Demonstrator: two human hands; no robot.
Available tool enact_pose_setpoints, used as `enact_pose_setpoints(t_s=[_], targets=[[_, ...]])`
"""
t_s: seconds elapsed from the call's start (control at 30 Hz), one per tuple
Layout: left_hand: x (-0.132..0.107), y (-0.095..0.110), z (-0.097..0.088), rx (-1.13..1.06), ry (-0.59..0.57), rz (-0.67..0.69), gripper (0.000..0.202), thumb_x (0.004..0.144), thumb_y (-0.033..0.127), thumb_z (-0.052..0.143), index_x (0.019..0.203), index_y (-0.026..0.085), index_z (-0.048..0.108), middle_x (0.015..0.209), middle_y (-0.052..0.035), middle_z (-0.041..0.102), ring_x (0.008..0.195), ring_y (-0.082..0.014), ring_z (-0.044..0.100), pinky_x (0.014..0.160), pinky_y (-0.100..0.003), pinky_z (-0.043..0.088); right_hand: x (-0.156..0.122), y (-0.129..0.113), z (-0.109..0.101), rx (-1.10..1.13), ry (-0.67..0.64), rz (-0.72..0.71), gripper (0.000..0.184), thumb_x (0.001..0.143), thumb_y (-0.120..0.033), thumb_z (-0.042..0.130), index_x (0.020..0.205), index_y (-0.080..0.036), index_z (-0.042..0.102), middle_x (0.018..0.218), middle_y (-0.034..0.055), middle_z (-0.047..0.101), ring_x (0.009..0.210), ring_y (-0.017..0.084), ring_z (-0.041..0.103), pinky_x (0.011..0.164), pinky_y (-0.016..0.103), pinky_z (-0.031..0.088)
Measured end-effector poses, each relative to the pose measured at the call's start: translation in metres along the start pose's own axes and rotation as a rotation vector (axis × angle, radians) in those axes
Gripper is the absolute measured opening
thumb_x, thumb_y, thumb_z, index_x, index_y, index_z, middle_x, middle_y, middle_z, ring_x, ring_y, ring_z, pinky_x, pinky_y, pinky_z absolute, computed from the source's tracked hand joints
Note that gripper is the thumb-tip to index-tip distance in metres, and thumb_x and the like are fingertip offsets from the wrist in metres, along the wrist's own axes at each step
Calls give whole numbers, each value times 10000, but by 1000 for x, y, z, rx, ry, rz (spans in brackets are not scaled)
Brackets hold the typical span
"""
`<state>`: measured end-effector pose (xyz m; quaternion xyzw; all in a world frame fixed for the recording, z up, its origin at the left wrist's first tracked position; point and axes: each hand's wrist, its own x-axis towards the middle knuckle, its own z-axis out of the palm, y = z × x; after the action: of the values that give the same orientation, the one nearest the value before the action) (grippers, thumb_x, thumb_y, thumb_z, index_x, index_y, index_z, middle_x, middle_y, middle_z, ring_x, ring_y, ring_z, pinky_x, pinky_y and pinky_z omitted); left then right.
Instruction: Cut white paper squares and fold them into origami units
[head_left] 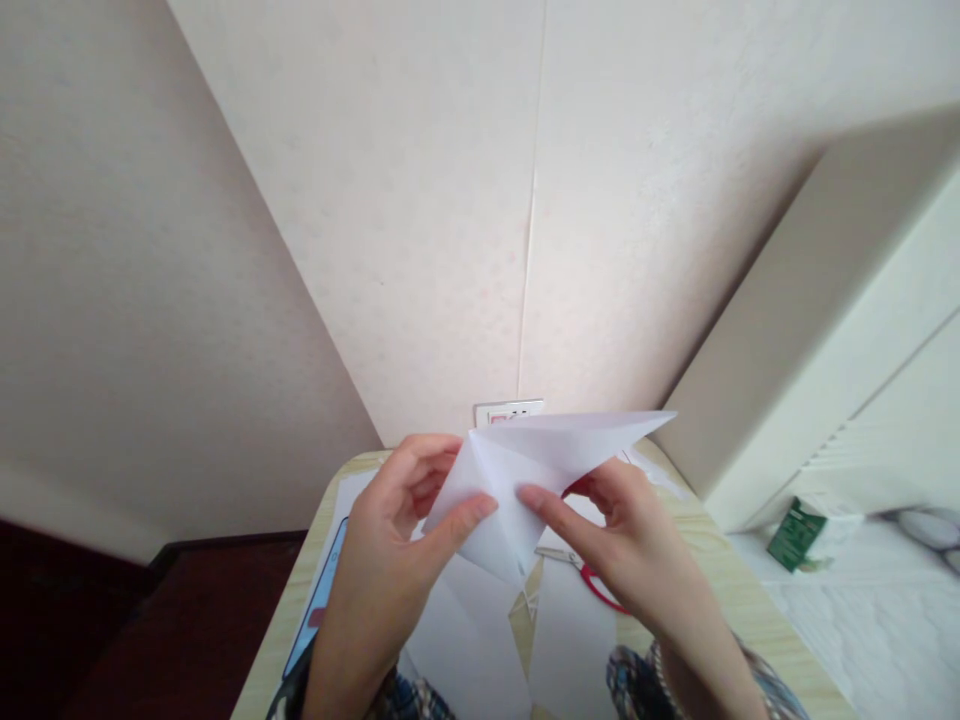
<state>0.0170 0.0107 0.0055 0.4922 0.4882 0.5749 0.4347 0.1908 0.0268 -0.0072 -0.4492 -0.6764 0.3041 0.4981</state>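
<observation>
A folded sheet of white paper (pixel 559 440) is held up above the table, with creases and a long pointed flap reaching to the right. My left hand (pixel 397 530) pinches its left side, thumb on the near face and fingers behind. On the right, my right hand (pixel 615 520) grips the same paper, thumb pressed on its near face and the other fingers curled behind and below. Scissors with red handles (pixel 600 590) lie on the table, partly covered by my right hand. White paper sheets (pixel 574 650) lie beneath both hands.
The light wooden table (pixel 750 610) stands against a wall with a power socket (pixel 487 412). A blue-edged printed sheet (pixel 319 590) lies at its left. To the right are a green box (pixel 796 535) and a white quilted surface (pixel 862 625).
</observation>
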Motion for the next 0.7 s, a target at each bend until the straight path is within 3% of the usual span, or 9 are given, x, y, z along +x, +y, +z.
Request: enact_pose_setpoints(t_s=[0.1,0.17,0.2,0.27,0.33,0.5,0.7], targets=[[-2,2,1,-8,-64,-70,147,738,240,815,843,208,717,789,3,759,755,-175,719,601,-206,523,-3,-1,-3,-140,-40,-128,194,910,-326,661,760,-213,707,692,37,771,627,196,708,573,290,557],[-2,1,2,-6,-102,-96,117,751,262,805,808,197,726,726,5,739,673,-158,683,557,-197,504,-4,-2,-6,-153,-73,-202,142,952,-287,619,895,-224,732,775,43,791,681,197,729,603,283,573],[-2,1,2,-10,-108,-105,117,750,268,806,796,193,728,712,6,733,648,-149,665,546,-192,498,-4,-1,-8,-143,-83,-240,144,965,-253,601,1008,-236,737,866,51,806,765,205,749,663,289,593],[-1,-1,1,-28,-101,-114,125,732,268,817,774,188,730,703,9,724,636,-139,642,553,-185,493,-4,-1,-11,-91,-118,-327,314,979,-164,556,1235,-287,690,1084,50,802,989,210,749,837,309,603],[-1,-2,0,-37,-103,-107,129,729,276,816,741,185,726,682,14,702,632,-131,621,563,-178,479,-2,-2,-15,-5,-179,-407,442,977,-100,517,1323,-339,653,1183,21,779,1104,192,718,948,314,575],[1,-3,-4,19,-109,-92,236,811,350,735,649,183,692,603,25,598,579,-112,518,529,-175,394,5,-6,-21,123,-230,-437,407,958,-91,526,1197,-323,760,1107,25,795,1003,179,743,871,284,597],[3,-5,-5,71,-118,-31,223,795,355,733,637,198,720,636,2,651,624,-148,555,560,-202,422,5,-7,-25,47,-237,-416,432,932,-68,515,1138,-324,796,1055,30,809,889,184,760,760,284,618]])
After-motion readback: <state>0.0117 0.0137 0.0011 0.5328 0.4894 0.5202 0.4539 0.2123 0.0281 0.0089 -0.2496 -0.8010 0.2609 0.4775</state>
